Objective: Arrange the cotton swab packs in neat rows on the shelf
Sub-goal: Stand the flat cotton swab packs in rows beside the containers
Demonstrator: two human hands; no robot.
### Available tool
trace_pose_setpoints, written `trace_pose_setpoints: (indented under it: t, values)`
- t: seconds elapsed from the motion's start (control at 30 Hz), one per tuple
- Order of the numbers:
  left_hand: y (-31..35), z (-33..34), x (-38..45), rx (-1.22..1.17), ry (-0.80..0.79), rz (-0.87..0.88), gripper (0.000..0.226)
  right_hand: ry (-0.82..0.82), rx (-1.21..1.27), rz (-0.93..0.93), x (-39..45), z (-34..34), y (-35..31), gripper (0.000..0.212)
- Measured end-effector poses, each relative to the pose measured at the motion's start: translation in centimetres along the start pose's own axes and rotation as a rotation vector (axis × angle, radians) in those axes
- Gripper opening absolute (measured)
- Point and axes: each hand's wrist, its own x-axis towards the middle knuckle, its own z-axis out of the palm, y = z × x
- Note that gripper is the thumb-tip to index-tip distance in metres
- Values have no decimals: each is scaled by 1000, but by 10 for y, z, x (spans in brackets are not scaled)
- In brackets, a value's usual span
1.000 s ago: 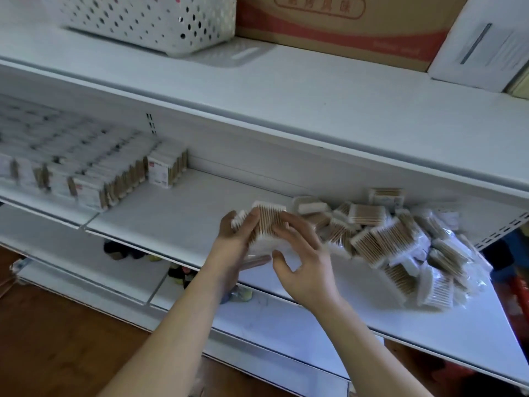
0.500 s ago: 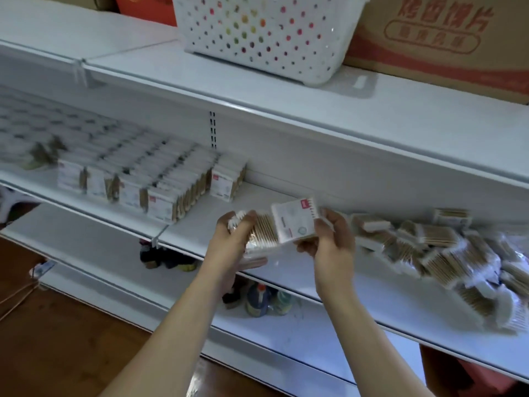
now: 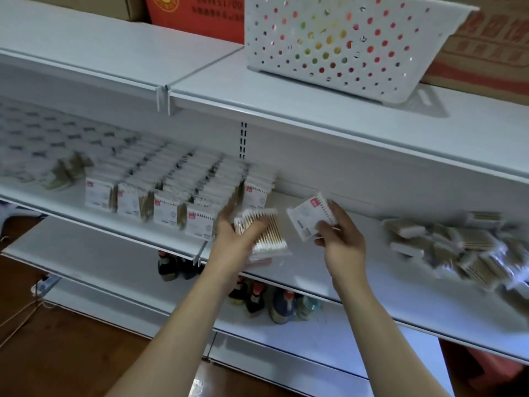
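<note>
The left hand holds a small stack of crinkly clear cotton swab packs, sticks slanting; the right hand pinches one pack, label up. Just beyond-left stand the neat rows, nearer the left hand; a loose pile lies right on the shelf.

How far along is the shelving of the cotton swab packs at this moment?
Partly done. Several rows of packs already stand upright on the shelf. In hand: the left hand holds a few packs, the right hand pinches a single pack. Left: a loose pile lies unsorted at the right.
</note>
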Motion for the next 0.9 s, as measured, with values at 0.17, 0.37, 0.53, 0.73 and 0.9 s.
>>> trace_pose_setpoints:
  t: [0.17, 0.37, 0.53, 0.73, 0.9]
  values:
    - [19, -23, 9, -40, 28, 61, 83, -145, -416, -189, 26, 43, 24, 47]
    - [30, -51, 22, -110, 78, 4, 84, -237, -587, -394, 51, 103, 57, 33]
    - [35, -70, 37, -104, 51, 5, 78, -178, -725, -446, 65, 122, 75, 34]
    - [44, -92, 57, -14, 5, -22, 96, -22, -861, -442, 67, 130, 83, 33]
    - [50, -104, 65, 27, -103, -1, 98, 57, -980, -483, 63, 138, 82, 41]
